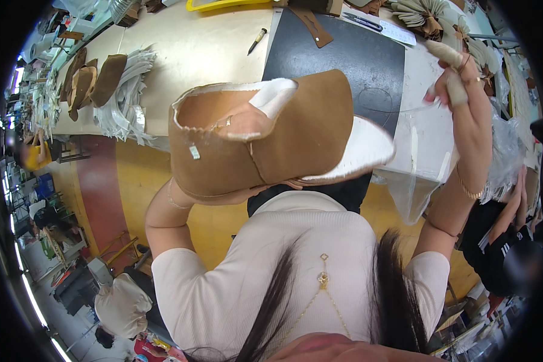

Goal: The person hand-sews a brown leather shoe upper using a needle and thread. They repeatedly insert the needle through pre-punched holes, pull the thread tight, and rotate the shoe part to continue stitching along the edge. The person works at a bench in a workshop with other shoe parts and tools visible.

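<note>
A brown shoe upper (308,127) with a white lining is held up in front of my chest, over the table's near edge. My left hand (247,122), wearing a ring, shows through its opening; the hand grips the upper and most of its fingers are hidden. A white lining flap (368,151) sticks out on the right side. My right hand (461,81) is raised at the right, apart from the upper, its fingers bent together and wrapped in pale finger covers. A thin thread (398,111) runs from it toward the upper. Whether it also holds a needle is too small to tell.
A dark mat (338,60) lies on the pale table (205,48). Stacked brown pieces (108,78) and white strips stand at the left. A pen-like tool (257,41), a brown strip (311,27) and a yellow tray (223,5) lie farther back. Other people sit at both sides.
</note>
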A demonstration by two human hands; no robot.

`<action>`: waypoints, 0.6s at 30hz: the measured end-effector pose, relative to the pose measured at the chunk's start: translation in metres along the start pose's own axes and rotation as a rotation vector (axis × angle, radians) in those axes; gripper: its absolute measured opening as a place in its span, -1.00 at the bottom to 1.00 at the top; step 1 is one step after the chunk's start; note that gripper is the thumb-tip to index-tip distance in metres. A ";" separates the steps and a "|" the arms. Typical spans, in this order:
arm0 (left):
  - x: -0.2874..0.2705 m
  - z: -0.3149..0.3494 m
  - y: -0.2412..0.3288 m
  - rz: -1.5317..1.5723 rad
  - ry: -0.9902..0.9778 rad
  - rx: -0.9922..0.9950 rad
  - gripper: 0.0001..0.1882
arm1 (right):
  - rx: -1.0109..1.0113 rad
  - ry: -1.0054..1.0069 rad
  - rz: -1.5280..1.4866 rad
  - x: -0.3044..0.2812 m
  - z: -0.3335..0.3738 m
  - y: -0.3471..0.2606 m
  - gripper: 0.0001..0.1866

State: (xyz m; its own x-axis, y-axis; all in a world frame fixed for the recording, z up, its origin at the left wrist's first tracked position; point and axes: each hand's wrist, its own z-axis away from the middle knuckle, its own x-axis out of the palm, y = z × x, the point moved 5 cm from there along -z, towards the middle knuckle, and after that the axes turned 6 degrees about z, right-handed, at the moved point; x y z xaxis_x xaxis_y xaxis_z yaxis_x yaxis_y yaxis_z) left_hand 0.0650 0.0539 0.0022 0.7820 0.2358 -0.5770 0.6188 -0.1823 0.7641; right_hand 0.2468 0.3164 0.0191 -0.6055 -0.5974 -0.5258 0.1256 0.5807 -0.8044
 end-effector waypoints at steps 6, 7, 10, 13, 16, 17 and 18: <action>0.005 -0.014 0.006 0.030 -0.045 0.032 -0.41 | 0.255 -0.212 -0.282 0.047 0.027 -0.096 -0.79; 0.005 -0.015 0.007 0.033 -0.058 0.040 -0.42 | -0.001 -0.270 -0.050 0.051 0.023 -0.109 -0.79; 0.005 -0.015 0.009 0.049 -0.105 0.055 -0.44 | -0.523 -0.192 0.253 0.057 0.023 -0.125 -0.72; 0.006 -0.017 0.014 0.057 -0.115 0.147 -0.47 | -0.507 -0.191 0.186 0.063 0.026 -0.117 -0.71; 0.008 -0.019 0.011 0.072 -0.138 0.067 -0.50 | -0.321 -0.214 0.157 0.067 0.027 -0.110 -0.70; 0.009 -0.020 0.012 0.070 -0.137 0.070 -0.50 | -0.286 -0.222 0.147 0.067 0.027 -0.110 -0.71; 0.009 -0.020 0.012 0.070 -0.136 0.073 -0.51 | -0.292 -0.224 0.133 0.068 0.026 -0.110 -0.72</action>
State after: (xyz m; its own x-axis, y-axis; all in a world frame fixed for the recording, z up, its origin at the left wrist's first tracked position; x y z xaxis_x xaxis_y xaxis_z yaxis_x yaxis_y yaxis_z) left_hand 0.0782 0.0731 0.0123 0.8235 0.0899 -0.5602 0.5621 -0.2641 0.7838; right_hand 0.2125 0.1977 0.0650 -0.4086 -0.5932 -0.6936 -0.0570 0.7751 -0.6293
